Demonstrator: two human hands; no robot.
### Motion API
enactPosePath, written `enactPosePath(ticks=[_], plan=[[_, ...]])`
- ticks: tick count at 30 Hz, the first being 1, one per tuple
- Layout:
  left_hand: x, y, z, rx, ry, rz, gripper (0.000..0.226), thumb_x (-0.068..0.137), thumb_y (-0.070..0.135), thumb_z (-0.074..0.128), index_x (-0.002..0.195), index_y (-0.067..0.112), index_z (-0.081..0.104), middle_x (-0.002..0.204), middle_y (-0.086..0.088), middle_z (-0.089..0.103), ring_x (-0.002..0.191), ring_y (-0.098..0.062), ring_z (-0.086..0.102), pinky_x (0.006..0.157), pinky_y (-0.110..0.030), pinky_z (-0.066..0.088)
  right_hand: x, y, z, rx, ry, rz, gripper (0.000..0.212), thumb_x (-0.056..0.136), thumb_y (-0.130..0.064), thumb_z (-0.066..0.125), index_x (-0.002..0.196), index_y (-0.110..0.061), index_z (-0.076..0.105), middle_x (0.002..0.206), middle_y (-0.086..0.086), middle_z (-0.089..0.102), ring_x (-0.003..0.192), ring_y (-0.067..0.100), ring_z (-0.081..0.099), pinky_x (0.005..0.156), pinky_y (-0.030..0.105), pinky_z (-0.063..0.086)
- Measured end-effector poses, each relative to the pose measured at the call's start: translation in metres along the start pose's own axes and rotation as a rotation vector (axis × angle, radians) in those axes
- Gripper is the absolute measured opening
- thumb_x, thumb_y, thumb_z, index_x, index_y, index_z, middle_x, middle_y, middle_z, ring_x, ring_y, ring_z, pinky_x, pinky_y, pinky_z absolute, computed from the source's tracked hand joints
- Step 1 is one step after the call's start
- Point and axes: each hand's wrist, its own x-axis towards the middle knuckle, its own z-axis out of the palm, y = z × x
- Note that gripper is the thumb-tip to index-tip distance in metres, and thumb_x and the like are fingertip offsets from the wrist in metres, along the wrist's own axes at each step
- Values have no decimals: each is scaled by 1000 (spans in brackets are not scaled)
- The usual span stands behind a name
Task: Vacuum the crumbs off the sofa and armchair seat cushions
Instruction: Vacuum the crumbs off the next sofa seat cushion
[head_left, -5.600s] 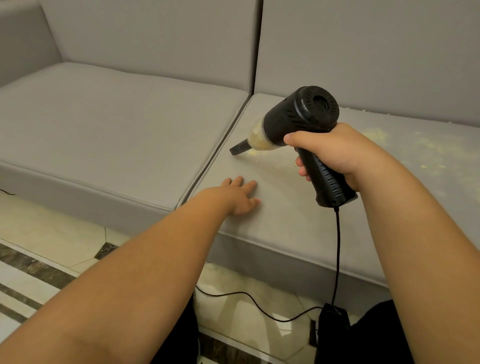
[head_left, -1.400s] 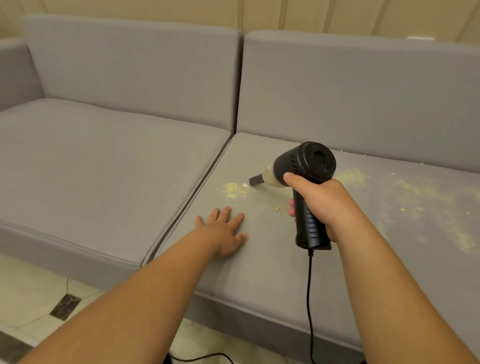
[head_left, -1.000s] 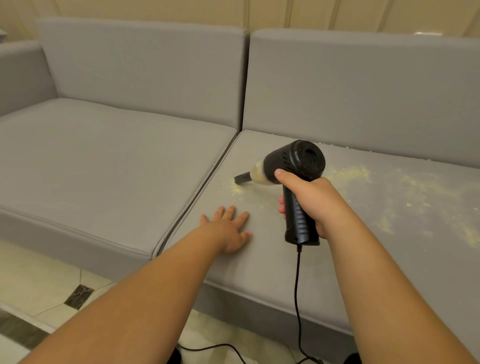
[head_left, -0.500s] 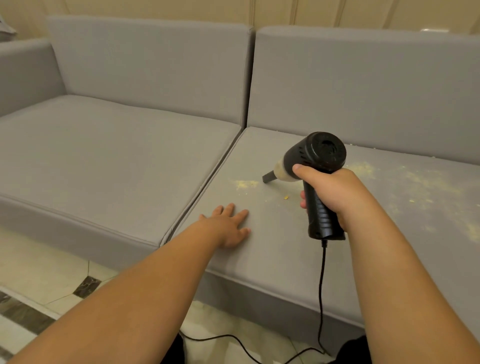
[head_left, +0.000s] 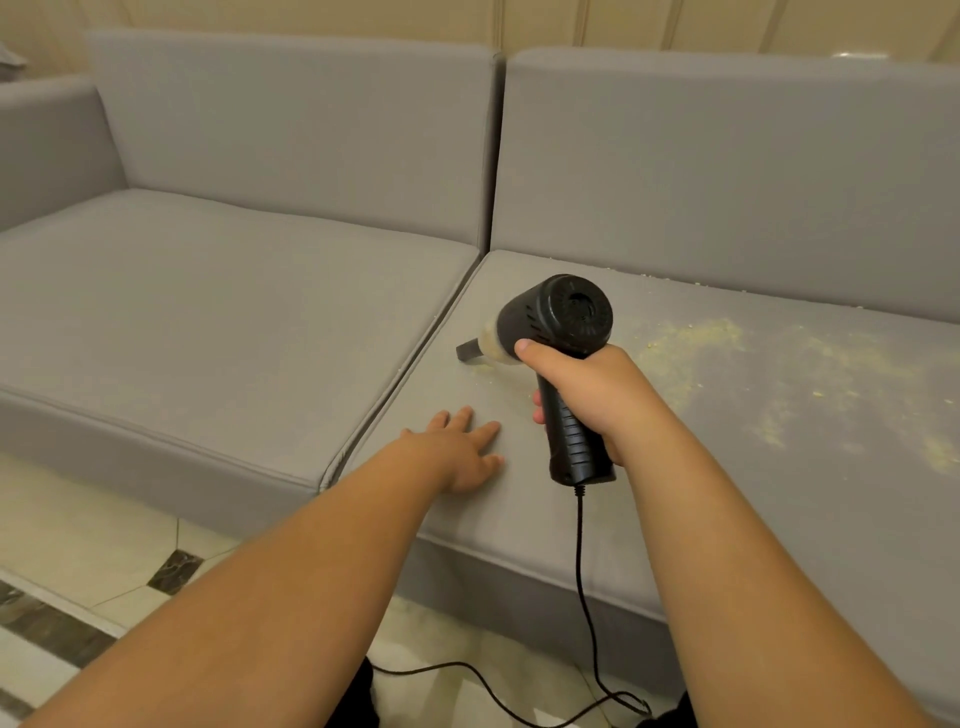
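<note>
While the right hand (head_left: 587, 395) clasps the handheld vacuum (head_left: 558, 332) with its nozzle down on a small patch at centre frame, the left hand (head_left: 460, 452) lies flat, likely bracing the seat cushion (head_left: 727, 493). More crumbs (head_left: 696, 332) spread toward the right edge.

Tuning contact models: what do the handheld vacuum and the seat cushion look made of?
Handheld vacuum: looks like matte black molded plastic, with a ribbed grip and vent slots; its front chamber looks translucent, likely clear plastic. Seat cushion: grey woven-looking upholstery, matte, with piped seams; the fibre is unclear.
</note>
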Motion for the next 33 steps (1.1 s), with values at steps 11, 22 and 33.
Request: enactPosePath(ticks=[11, 22, 33], plan=[[-1, -4, 1, -1, 2, 16, 70, 103, 68, 24, 163, 46, -3, 173, 5, -15, 159, -27, -11, 123, -67, 8, -10, -16, -26, -12, 60, 0, 35, 87, -47, 82, 101, -16, 72, 92, 12, 79, 70, 21, 79, 78, 43, 66], [2, -1, 0, -6, -15, 11, 70, 103, 69, 25, 163, 46, -2, 173, 4, -13, 159, -30, -10, 123, -66, 10, -19, -14, -24, -75, 4, 6, 30, 86, -44, 83, 97, -18, 74, 84, 11, 80, 68, 21, 80, 81, 46, 67], [0, -5, 1, -8, -2, 24, 69, 104, 67, 25, 163, 45, -2, 174, 5, -11, 159, -28, -10, 124, -65, 10, -37, -33, -24, -181, -50, -45, 28, 88, -46, 81, 93, -20, 74, 86, 10, 80, 69, 20, 80, 75, 39, 66]])
